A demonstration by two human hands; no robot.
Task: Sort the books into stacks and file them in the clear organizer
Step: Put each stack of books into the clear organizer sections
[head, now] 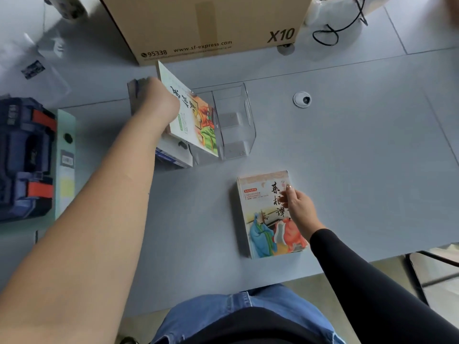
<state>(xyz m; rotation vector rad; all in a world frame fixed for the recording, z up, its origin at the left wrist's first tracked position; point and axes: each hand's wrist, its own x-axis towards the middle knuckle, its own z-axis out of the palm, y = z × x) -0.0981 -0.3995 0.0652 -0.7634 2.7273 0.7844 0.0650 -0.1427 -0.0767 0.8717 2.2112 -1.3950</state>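
A clear organizer [238, 120] stands at the middle of the grey table. Several books stand upright in its left part, the nearest an illustrated white-cover book [191, 112] that leans to the right. My left hand [159, 100] is shut on the top of these upright books; its fingers are hidden behind them. The organizer's right compartment holds nothing. Nearer to me a stack of illustrated books [268, 214] lies flat. My right hand [298, 207] rests on the top cover's right edge, gripping it.
A big cardboard box [198, 26] stands behind the organizer. A dark blue case with red latches [24, 160] and a pale green folder [65, 157] lie at the left. A black cable [330, 33] and a round table grommet [302, 99] are at the back right.
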